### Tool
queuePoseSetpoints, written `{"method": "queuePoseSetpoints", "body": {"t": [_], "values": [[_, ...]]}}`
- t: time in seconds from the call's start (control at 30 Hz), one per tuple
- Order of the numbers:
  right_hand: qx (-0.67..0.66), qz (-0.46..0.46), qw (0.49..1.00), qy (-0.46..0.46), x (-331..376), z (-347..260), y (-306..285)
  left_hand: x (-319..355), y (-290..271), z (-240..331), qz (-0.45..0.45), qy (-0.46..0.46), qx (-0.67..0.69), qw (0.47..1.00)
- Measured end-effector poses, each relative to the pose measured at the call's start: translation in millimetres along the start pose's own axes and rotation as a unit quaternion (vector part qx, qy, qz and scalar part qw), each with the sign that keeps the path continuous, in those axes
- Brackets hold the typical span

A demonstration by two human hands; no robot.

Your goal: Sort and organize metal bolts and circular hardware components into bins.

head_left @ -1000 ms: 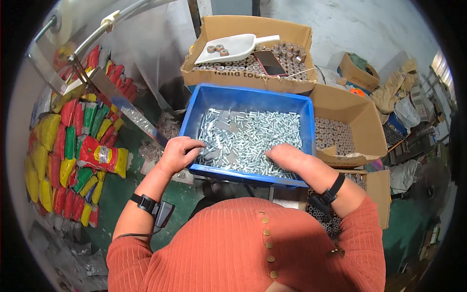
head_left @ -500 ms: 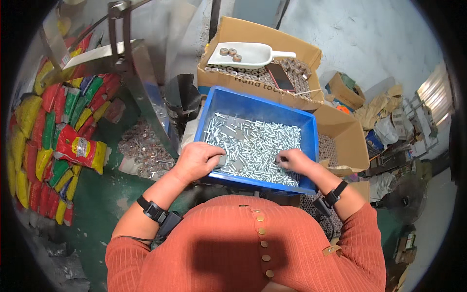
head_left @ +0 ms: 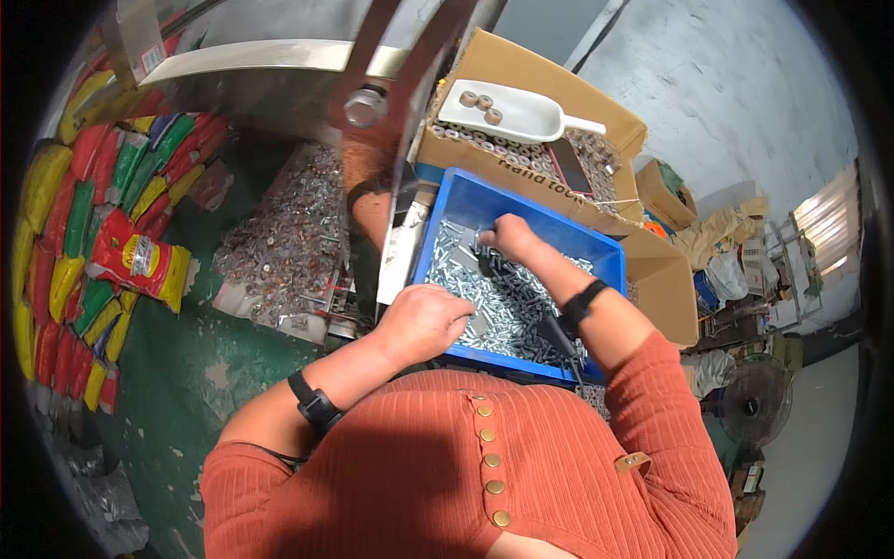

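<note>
A blue plastic bin (head_left: pixel 601 250) stands in front of me with a spread of small silver metal pins (head_left: pixel 507 303) across its bottom. My left hand (head_left: pixel 426 323) is at the bin's near left corner, over the rim. Its fingers are curled in and the thumb points toward the pins; whatever it may hold is hidden. Farther in, my right hand (head_left: pixel 514 239) reaches across to the far left part of the bin. Those fingers are bent together low over the pins, and I cannot see what is between them. The right forearm shades many pins.
Behind the bin, a cardboard box (head_left: pixel 549 61) full of ring-shaped parts carries a white scoop (head_left: pixel 512 114) and a phone (head_left: pixel 570 168). Metal machine arms (head_left: pixel 368 107) rise close on the left. Bagged hardware (head_left: pixel 279 242) and colourful packets (head_left: pixel 140 261) lie beyond. A fan (head_left: pixel 754 401) stands right.
My right hand has moved from the bin's right side to its far left. My left hand stays by the near left corner, fingers curled. The whole view has shifted, bringing the machine arms nearer.
</note>
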State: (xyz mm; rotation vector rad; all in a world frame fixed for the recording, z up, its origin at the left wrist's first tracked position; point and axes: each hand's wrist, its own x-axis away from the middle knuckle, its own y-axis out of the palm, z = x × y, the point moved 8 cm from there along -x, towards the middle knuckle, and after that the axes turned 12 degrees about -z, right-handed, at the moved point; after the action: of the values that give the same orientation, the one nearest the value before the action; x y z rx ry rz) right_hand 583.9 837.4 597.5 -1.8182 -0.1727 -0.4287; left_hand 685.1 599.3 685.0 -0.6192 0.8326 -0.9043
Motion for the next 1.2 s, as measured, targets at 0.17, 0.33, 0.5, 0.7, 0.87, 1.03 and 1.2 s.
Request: {"method": "queuePoseSetpoints", "body": {"t": [0.17, 0.33, 0.5, 0.7, 0.87, 1.03, 1.2], "values": [[0.086, -0.032, 0.996, 0.022, -26, -19, 42, 8, -3, -4, 0.016, 0.000, 0.029, 0.999], [0.037, -0.011, 0.999, -0.009, 2, -11, 4, 7, -5, -6, 0.020, 0.015, 0.044, 0.999], [-0.367, -0.157, 0.913, -0.084, 65, -112, -51, 9, -6, -8, 0.007, 0.002, 0.037, 0.999], [-0.542, 0.014, 0.826, -0.153, 19, -147, -79, -3, -2, 7, -0.012, 0.018, 0.007, 1.000], [-0.508, 0.052, 0.837, -0.195, 97, -74, -88, 3, -2, 7, -0.012, 0.001, -0.001, 1.000], [-0.565, 0.133, 0.814, -0.013, 232, 123, -48, -10, 4, 0, -0.048, -0.059, 0.000, 0.997], [-0.570, 0.314, 0.742, 0.161, 387, 302, 54, 3, -3, -3, 0.012, -0.089, 0.038, 0.995]]}}
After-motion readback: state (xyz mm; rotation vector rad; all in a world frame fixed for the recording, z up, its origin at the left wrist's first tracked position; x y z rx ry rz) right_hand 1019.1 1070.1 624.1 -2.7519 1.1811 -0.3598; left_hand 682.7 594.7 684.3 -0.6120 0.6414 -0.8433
